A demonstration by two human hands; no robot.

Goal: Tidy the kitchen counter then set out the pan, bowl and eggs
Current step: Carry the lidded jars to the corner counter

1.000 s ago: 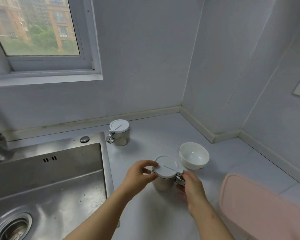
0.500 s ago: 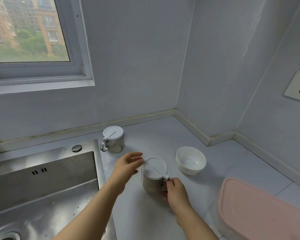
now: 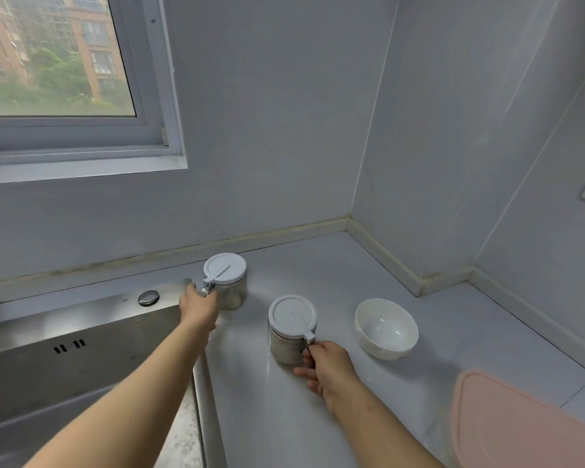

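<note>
The pale grey tabletop point(image 3: 318, 417) sits in a corner under a window, with a shiny steel sink point(image 3: 81, 366) set in it. Right by the sink's back corner stands a clear glass jar with a white lid point(image 3: 225, 282). The left hand point(image 3: 198, 304) is at its metal clip, but I cannot tell if it grips. A bit further from the sink, the right hand point(image 3: 325, 366) pinches the clip of a second white-lidded jar point(image 3: 293, 327). Further again sits the round white bowl point(image 3: 385, 329). The tidying looks unfinished. The bowl is out, but no pan or eggs show.

White bowl point(image 3: 386, 329), upright and empty, right of the right fingers point(image 3: 309, 352) pinching the clasp of the near lidded jar point(image 3: 291, 327); far lidded jar point(image 3: 228, 282) touching the left fingers point(image 3: 193, 295)
</note>
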